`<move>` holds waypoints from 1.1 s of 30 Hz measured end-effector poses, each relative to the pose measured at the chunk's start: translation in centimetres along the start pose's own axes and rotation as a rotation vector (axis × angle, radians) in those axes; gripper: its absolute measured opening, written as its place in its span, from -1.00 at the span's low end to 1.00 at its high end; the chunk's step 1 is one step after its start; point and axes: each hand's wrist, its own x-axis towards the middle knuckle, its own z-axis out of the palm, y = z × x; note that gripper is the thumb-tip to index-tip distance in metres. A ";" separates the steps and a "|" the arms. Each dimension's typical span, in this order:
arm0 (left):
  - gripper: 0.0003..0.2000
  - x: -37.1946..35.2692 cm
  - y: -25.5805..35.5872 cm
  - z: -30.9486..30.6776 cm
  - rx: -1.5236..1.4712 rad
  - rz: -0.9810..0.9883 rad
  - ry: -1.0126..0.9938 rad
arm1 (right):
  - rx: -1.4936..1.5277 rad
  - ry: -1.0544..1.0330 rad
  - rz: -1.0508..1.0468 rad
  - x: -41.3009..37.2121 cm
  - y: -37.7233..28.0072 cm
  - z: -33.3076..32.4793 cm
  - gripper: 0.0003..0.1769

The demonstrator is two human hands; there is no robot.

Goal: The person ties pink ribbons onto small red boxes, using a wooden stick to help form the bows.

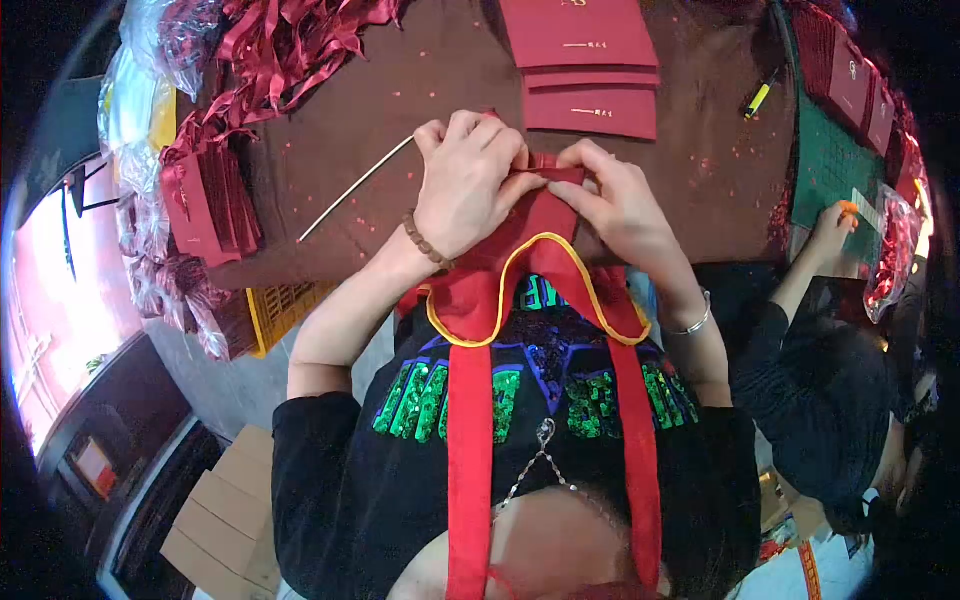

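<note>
Near the table's front edge, my left hand [468,180], with a beaded bracelet on its wrist, has its fingers closed on a dark red piece of paper or card [548,172]. My right hand [618,200] pinches the same piece from the other side, thumb close to the left thumb. Its exact kind is partly hidden by my fingers. A thin pale stick [355,190] slants across the cloth, its upper end beside my left knuckles. Just beyond my hands lie dark red printed paper bags or folders [590,110], overlapping in a pile.
Dark red ribbons [280,50] heap at the back left, above a bundle of red pieces [205,215]. A yellow marker [760,98] lies on the brown cloth [700,200]. At right, another person's hand [832,232] works over a green mat [830,160]. A yellow crate [285,312] stands below left.
</note>
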 end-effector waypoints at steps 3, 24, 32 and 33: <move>-0.86 0.6 -1.0 -1.2 -0.190 -0.073 -0.188 | -0.027 0.053 -0.145 -0.1 0.1 0.2 -0.85; -0.87 5.4 -5.7 -1.0 -0.858 -0.519 -0.234 | 0.113 -0.043 -0.318 0.6 1.2 1.7 -0.78; -0.72 4.9 -9.5 -1.8 -0.737 -0.512 -0.107 | 0.226 -0.051 -0.055 0.8 2.0 1.1 -0.74; -0.68 4.7 -9.2 -2.1 -0.574 -0.520 -0.182 | 0.224 -0.021 -0.113 0.8 2.1 1.1 -0.73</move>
